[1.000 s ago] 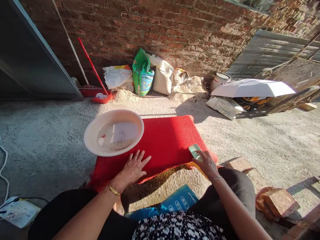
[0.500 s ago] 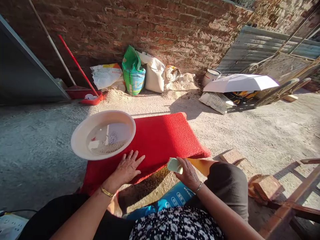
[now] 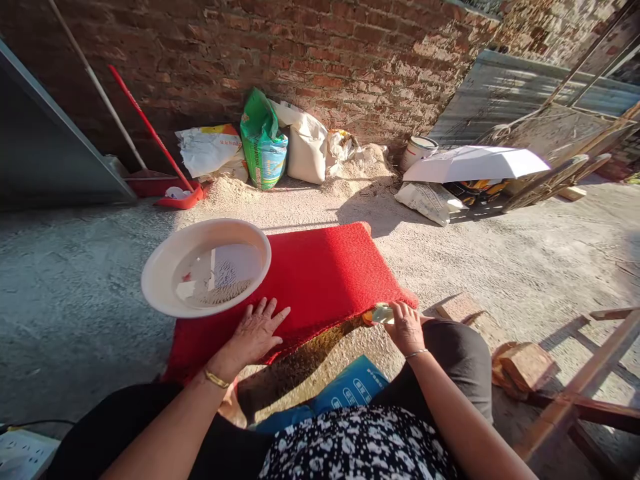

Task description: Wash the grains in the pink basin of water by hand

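Observation:
My left hand [image 3: 257, 331] lies flat with its fingers spread on a red cloth [image 3: 320, 263], which is draped over a low surface. A white basin [image 3: 160, 293] of water stands on the cloth just beyond these fingers. At the cloth's near right edge, my right hand [image 3: 406, 328] is closed round a small pale green block [image 3: 382, 313]. What kind of thing the block is, I cannot tell; the fingers cover its right end.
Sacks, among them a green one [image 3: 264, 150], lean against a brick wall [image 3: 320, 73] beside loose sand. A red dustpan [image 3: 185, 200] stands at left. A white umbrella [image 3: 475, 164], bricks [image 3: 525, 367] and a wooden frame [image 3: 570, 400] are at right. A power strip [image 3: 25, 453] lies at lower left.
My right hand has moved to the right and slightly farther away with the pale green block, along the cloth's near edge. My left hand stays flat on the cloth.

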Demonstrator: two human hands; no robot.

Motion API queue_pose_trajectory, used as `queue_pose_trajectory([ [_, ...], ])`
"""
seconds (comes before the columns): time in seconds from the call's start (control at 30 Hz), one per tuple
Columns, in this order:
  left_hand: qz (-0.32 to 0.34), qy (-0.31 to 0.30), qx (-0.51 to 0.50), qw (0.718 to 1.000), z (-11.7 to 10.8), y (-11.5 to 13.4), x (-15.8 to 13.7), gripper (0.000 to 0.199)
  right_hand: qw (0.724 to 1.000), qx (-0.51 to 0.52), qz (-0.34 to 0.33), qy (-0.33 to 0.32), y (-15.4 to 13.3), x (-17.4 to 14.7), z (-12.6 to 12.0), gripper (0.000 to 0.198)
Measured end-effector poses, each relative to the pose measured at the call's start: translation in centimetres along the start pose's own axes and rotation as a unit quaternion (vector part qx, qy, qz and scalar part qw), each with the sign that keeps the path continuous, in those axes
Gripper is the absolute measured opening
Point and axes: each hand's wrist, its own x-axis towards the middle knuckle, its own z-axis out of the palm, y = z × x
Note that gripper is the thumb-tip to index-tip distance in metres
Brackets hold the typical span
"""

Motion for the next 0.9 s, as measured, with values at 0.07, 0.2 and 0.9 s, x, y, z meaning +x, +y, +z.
queue_pose_trajectory([
  [0.07,0.001,0.002,-0.001,1.000,-0.1,0.0,0.0,0.070,0.993,-0.038,0.113,-0.017,1.4,0.2,-1.2,0.041],
  [0.2,0.002,0.004,-0.008,1.000,0.0,0.1,-0.1,0.069,0.972,-0.019,0.231,0.024,2.1,0.9,-3.8,0.054],
  [0.9,-0.017,-0.015,-0.013,1.000,-0.5,0.7,-0.4,0.071,0.992,0.070,-0.002,-0.107,-7.3,12.2,-4.4,0.048],
])
